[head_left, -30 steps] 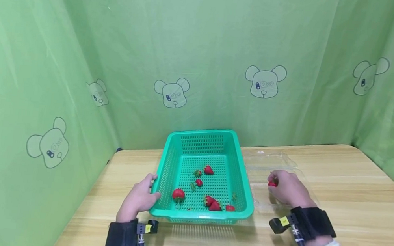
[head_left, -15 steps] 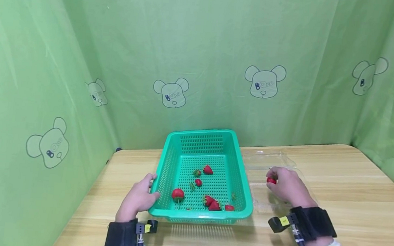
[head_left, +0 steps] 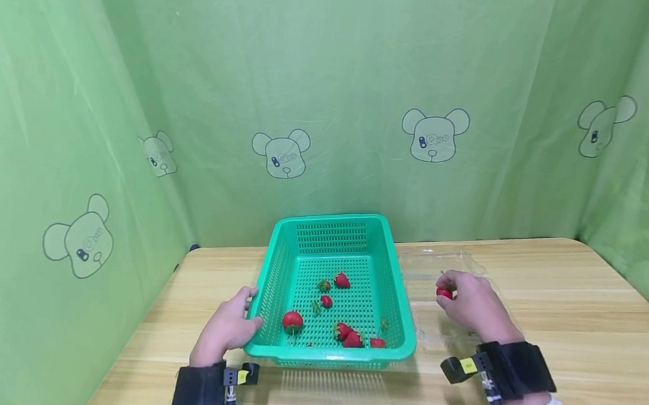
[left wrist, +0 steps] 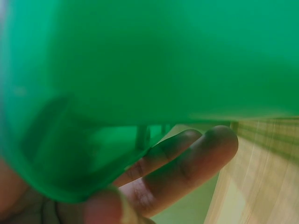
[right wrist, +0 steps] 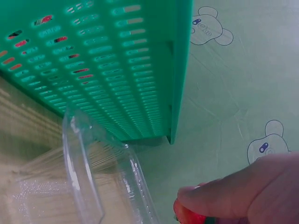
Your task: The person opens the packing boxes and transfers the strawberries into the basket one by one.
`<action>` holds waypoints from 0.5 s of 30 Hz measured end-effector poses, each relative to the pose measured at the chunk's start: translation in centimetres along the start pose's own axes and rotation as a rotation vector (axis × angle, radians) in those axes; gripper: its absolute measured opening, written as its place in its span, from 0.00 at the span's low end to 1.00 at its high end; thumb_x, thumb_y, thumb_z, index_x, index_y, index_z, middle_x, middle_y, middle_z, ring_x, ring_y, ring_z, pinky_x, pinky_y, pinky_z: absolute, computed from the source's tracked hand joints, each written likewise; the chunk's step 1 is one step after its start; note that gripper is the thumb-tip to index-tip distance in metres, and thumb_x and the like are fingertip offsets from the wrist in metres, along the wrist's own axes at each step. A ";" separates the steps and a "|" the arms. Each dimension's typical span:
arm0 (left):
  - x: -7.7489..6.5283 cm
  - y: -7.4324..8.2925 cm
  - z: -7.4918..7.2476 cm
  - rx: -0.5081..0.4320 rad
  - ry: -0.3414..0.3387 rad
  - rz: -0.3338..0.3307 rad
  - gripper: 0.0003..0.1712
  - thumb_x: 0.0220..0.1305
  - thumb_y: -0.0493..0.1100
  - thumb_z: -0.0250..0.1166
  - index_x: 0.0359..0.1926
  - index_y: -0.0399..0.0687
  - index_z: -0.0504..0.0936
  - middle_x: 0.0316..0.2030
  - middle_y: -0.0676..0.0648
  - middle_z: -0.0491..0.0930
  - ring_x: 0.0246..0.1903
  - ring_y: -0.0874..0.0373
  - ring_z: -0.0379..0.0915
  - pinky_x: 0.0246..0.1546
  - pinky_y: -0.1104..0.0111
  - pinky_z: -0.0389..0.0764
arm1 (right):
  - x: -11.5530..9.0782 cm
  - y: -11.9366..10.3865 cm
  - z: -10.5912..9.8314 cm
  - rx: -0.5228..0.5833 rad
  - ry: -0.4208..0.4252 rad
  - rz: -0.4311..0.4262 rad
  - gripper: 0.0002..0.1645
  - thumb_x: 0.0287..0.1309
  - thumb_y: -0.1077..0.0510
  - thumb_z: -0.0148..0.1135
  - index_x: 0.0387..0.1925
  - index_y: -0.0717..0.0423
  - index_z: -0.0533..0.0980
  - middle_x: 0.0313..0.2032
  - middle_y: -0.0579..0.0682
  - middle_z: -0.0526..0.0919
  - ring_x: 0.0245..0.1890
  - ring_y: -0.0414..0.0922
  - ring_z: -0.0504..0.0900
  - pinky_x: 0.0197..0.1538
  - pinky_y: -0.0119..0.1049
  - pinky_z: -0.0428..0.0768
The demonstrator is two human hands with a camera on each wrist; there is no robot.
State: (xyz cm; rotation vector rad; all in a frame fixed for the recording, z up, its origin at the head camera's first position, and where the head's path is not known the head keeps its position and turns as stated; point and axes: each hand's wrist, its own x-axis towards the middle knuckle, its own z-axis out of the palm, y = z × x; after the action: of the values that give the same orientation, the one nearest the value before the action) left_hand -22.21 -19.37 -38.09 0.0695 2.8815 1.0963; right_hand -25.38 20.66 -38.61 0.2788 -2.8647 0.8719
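Observation:
My right hand point(head_left: 475, 305) pinches a red strawberry point(head_left: 445, 293) between thumb and fingers, over a clear plastic box point(head_left: 427, 262) on the table. In the right wrist view the strawberry point(right wrist: 186, 213) shows under the thumb, off to the side of the box's transparent wall point(right wrist: 74, 161). My left hand point(head_left: 230, 327) grips the green plastic basket point(head_left: 339, 357) at its near left corner. The left wrist view has the basket's rim close up, with two fingers point(left wrist: 187, 170) reaching beneath it. Several strawberries point(head_left: 292, 321) lie scattered on the basket's slotted floor, some with green leaves and stems.
A light wooden table point(head_left: 561, 303) carries the basket and the box, which stand side by side. Green curtain sheeting point(head_left: 351, 166) printed with bear heads hangs behind the table and along both sides. Bits of green stem point(head_left: 316, 307) lie among the strawberries.
My right hand has risen slightly and shifted a little left with the strawberry, more of which now shows. The left hand keeps its hold on the basket.

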 end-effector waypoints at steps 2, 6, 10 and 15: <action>0.0 0.0 0.0 -0.001 0.000 0.001 0.31 0.60 0.35 0.60 0.64 0.37 0.64 0.55 0.30 0.74 0.51 0.38 0.72 0.44 0.49 0.78 | -0.1 -0.1 -0.1 0.004 0.005 0.002 0.11 0.52 0.64 0.65 0.39 0.63 0.77 0.38 0.63 0.83 0.32 0.51 0.78 0.32 0.45 0.77; 0.0 0.1 0.0 0.001 0.000 0.002 0.31 0.60 0.35 0.60 0.64 0.37 0.64 0.55 0.30 0.74 0.51 0.38 0.72 0.45 0.48 0.78 | -0.2 -0.3 -0.3 0.008 0.021 -0.005 0.11 0.52 0.64 0.64 0.39 0.63 0.77 0.36 0.62 0.83 0.30 0.50 0.78 0.29 0.42 0.76; -0.1 0.1 0.0 0.007 0.000 0.005 0.31 0.60 0.35 0.60 0.64 0.37 0.64 0.54 0.30 0.74 0.51 0.38 0.72 0.45 0.48 0.77 | -0.2 -0.6 -0.4 0.013 0.039 -0.026 0.11 0.52 0.63 0.65 0.39 0.64 0.78 0.33 0.60 0.84 0.31 0.51 0.79 0.29 0.43 0.77; -0.2 0.1 0.0 0.005 0.002 0.010 0.31 0.60 0.35 0.60 0.64 0.37 0.64 0.54 0.29 0.74 0.51 0.38 0.72 0.45 0.48 0.77 | -0.3 -1.0 -0.5 0.014 0.059 -0.041 0.10 0.52 0.63 0.65 0.37 0.63 0.78 0.32 0.57 0.84 0.33 0.53 0.82 0.29 0.43 0.78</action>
State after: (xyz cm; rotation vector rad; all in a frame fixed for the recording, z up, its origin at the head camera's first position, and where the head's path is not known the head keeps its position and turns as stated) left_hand -22.04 -19.36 -38.02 0.0836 2.8891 1.0914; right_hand -24.82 20.20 -37.71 0.3069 -2.7892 0.8786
